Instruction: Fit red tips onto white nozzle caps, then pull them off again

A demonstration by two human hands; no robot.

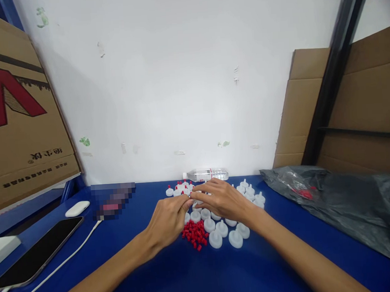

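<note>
My left hand [168,220] and my right hand [223,200] meet over a cluster of white plastic caps [221,230] on the blue table [189,274]. Both hands have their fingers pinched together at the fingertips, where a small white cap shows between them. A pile of small red plugs [195,234] lies just below my left hand. Further back stand white caps with red plugs fitted [179,189], and plain white caps [250,191] lie behind my right hand.
A clear plastic bottle [206,175] lies against the white wall. A black plastic bag [343,198] covers the table's right side. At the left lie a phone [36,257], a white cable [72,255], a white earbud case [77,208] and cardboard boxes [18,126].
</note>
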